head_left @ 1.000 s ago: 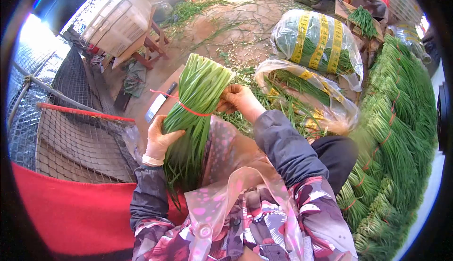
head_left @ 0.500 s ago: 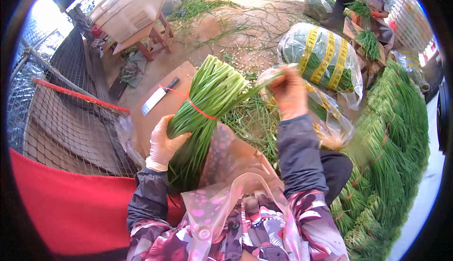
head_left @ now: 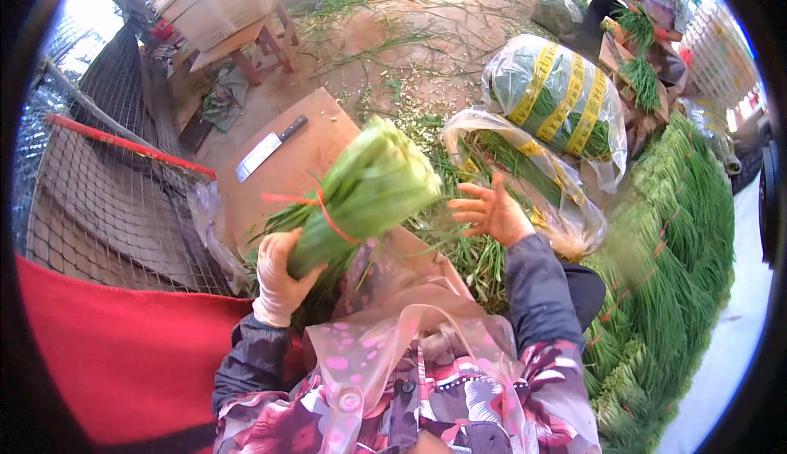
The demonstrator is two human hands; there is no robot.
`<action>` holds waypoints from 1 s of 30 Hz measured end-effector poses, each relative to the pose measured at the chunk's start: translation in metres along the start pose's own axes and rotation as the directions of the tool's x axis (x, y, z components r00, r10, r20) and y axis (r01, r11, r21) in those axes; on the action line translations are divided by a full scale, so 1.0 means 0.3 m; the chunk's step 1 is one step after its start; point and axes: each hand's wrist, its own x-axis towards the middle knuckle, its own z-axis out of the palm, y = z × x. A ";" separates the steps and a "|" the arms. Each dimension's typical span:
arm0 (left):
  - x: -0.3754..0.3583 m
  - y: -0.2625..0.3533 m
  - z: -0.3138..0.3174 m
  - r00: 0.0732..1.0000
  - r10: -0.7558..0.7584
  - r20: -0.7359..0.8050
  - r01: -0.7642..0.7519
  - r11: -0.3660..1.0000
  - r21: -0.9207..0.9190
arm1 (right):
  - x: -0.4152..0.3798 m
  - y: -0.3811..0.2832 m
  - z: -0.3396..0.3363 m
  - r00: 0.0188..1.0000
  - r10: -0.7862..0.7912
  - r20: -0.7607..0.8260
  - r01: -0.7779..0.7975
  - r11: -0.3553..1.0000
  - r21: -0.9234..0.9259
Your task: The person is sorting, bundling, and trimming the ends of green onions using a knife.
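Chive bundle (head_left: 365, 187), one | grasped in your left hand (head_left: 280, 280), the nearer | long axis slants forward-right | pale ends just beside your right hand (head_left: 498, 214), spread, holding nothing

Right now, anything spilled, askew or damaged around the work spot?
Yes, litter: loose green scraps lie strewn beside the board and farther off on the floor. The knife lies uncovered on the board. The tie on the bundle has a loose end sticking out. No damage visible.
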 end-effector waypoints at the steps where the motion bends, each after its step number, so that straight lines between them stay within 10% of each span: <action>1: -0.015 -0.009 0.005 0.998 0.057 0.034 -0.055 0.998 -0.042 | 0.068 0.034 -0.024 0.991 0.048 0.128 -0.045 0.999 -0.025; 4: -0.032 0.018 -0.004 0.977 0.079 0.196 -0.091 0.994 0.057 | 0.121 0.070 0.130 0.923 0.153 0.354 -0.126 0.987 -0.098; 6: -0.020 0.033 0.005 0.968 0.090 0.235 -0.104 0.994 0.045 | 0.105 0.100 0.191 0.832 0.313 0.457 -0.419 0.896 0.150; 12: 0.177 0.065 0.023 0.876 0.365 0.314 -0.391 0.920 0.023 | -0.021 0.128 0.270 0.783 0.393 0.483 -0.620 0.558 0.551; 19: 0.553 0.225 -0.003 0.640 0.753 0.153 -0.768 0.627 0.126 | -0.079 0.088 0.220 0.926 -0.286 0.245 0.219 0.938 0.268; 21: 0.585 0.279 0.037 0.835 0.509 -0.207 -0.483 0.860 0.166 | -0.195 -0.026 0.230 0.907 -0.399 0.135 0.374 0.910 0.176; 23: 0.583 0.290 0.058 0.717 0.627 -0.304 -0.614 0.775 0.151 | -0.303 -0.099 0.249 0.864 -0.499 -0.061 0.502 0.864 0.041; 24: 0.493 0.253 0.128 0.921 0.282 -0.269 -0.370 0.849 -0.377 | -0.308 -0.098 0.219 0.843 -0.530 -0.096 0.534 0.845 0.024; 26: 0.359 0.185 0.290 0.933 -0.052 0.355 0.354 0.302 -0.885 | -0.318 -0.075 0.139 0.714 -0.678 -0.176 0.609 0.724 -0.324; 28: 0.305 0.111 0.470 0.501 0.115 0.858 0.844 -0.284 -0.455 | -0.341 -0.036 0.113 0.688 -0.689 -0.229 0.591 0.715 -0.375; 30: 0.287 0.105 0.700 0.546 0.162 0.822 0.828 -0.256 -0.499 | -0.334 0.022 0.105 0.755 -0.563 -0.336 0.552 0.822 -0.139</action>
